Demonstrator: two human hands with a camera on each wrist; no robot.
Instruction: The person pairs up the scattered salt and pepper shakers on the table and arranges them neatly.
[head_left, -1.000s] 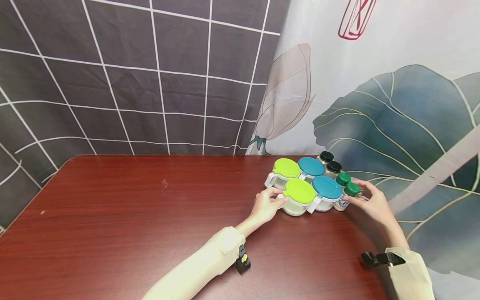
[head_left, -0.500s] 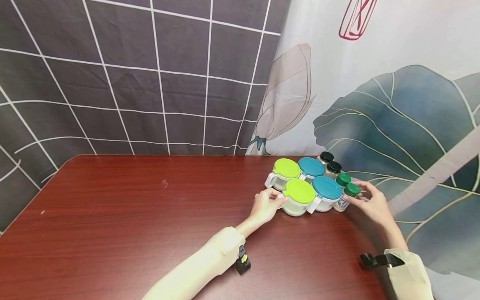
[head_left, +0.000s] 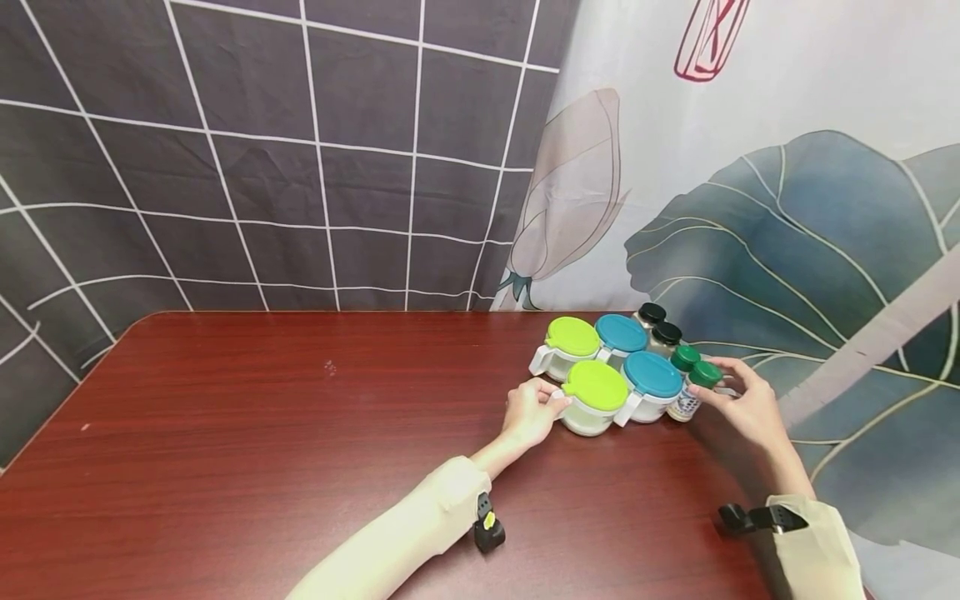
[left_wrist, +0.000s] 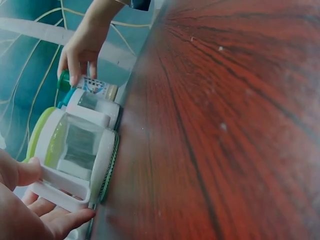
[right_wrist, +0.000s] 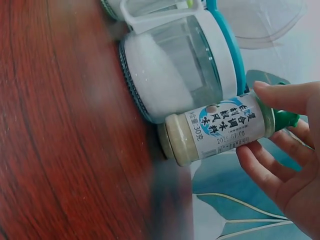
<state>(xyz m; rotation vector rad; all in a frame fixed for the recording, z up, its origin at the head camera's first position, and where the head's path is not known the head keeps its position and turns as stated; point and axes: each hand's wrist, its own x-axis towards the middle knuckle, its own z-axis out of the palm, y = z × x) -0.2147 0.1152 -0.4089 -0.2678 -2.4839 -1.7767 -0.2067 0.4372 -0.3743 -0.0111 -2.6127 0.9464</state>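
Note:
The left hand (head_left: 531,412) pinches the white handle (left_wrist: 62,187) of the front jar with a lime-green lid (head_left: 596,385). At the right end of the group, the right hand (head_left: 744,406) holds the front green-capped shaker (head_left: 686,403) near its cap, thumb on one side and fingers on the other. Between these two stands a jar with a blue lid (head_left: 652,375); in the right wrist view white grains (right_wrist: 155,75) lie inside it, and the labelled shaker (right_wrist: 220,127) is close against it.
Behind stand another lime-lidded jar (head_left: 572,337), another blue-lidded jar (head_left: 621,333), two black-capped bottles (head_left: 666,335) and a second green-capped shaker (head_left: 686,359). A patterned curtain (head_left: 810,250) hangs along the right edge of the red-brown table (head_left: 262,433).
The front lime-lidded jar has shifted slightly toward the near side with the left hand. The front green cap in the right hand sits slightly higher, nearer the cap behind it.

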